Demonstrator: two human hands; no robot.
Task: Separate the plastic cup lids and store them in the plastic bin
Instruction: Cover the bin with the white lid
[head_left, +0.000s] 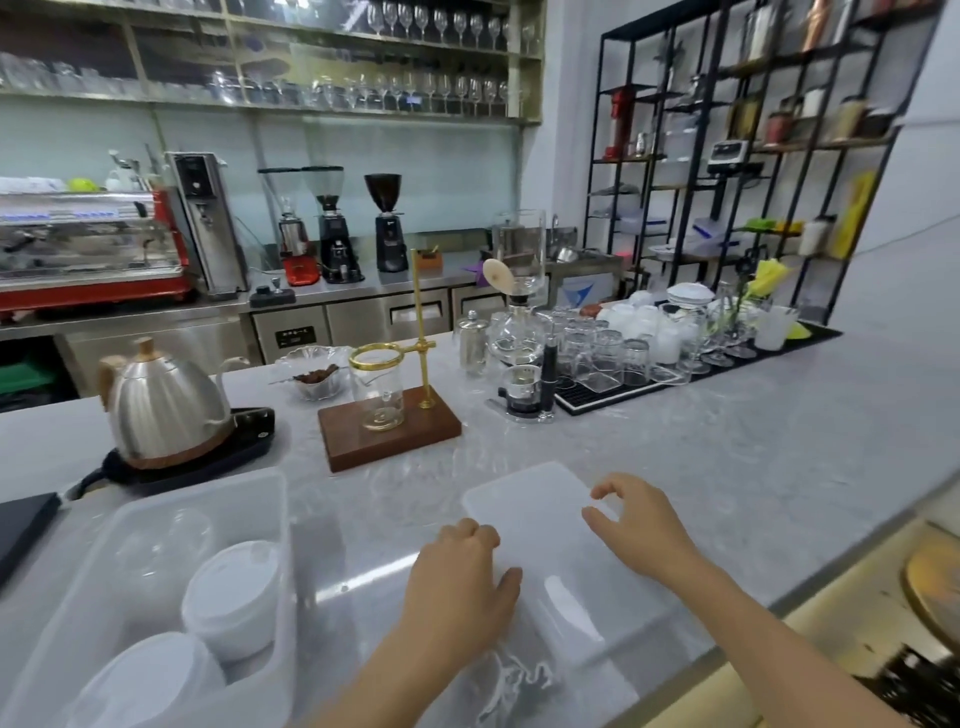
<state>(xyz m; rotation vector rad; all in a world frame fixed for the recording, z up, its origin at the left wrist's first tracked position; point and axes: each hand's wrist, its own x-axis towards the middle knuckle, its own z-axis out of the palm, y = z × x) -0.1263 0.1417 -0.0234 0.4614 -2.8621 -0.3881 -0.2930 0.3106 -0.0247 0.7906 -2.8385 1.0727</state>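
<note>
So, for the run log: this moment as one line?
left hand: on translucent flat plastic bin lid | right hand: hovering above it | white cup lids: in clear plastic bin

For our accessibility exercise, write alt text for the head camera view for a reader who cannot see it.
A person's left hand and right hand rest on a flat translucent bin lid on a grey counter. To the left, an open plastic bin holds stacked cup lids; a kettle stands behind.
</note>
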